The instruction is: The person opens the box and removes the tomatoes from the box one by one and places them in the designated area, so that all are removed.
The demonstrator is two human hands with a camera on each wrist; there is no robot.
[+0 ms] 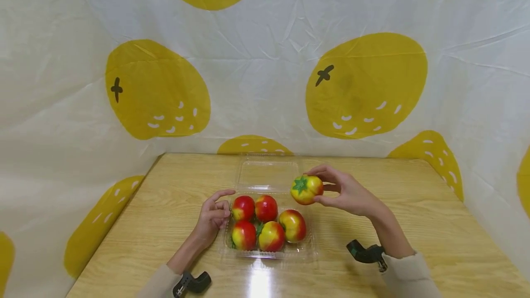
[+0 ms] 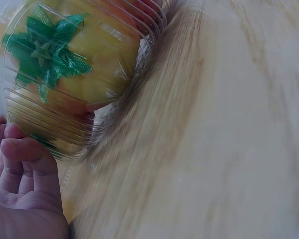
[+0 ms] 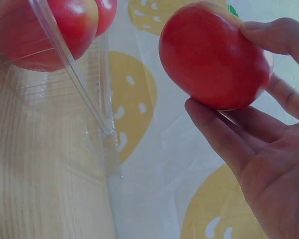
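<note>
My right hand point(image 1: 349, 193) holds an artificial tomato point(image 1: 307, 190) between thumb and fingers, above the back right corner of a clear plastic clamshell box point(image 1: 271, 255). This tomato is yellow and red with a green leafy top; the right wrist view catches its red side point(image 3: 214, 57). Inside the box sit several more such tomatoes point(image 1: 266, 208), with a bare spot at the back right. At the box's left wall, my left hand point(image 1: 210, 219) pinches the edge between thumb and curled fingers. In the left wrist view, a tomato's green cloth leaves point(image 2: 45, 52) show through the ribbed plastic.
The box's hinged lid point(image 1: 270, 174) lies folded back behind it. Underneath is a light wood table point(image 1: 174, 187). A white cloth with yellow fruit prints point(image 1: 256, 86) hangs around the back and sides. Dark camera mounts point(image 1: 366, 252) sit on both wrists.
</note>
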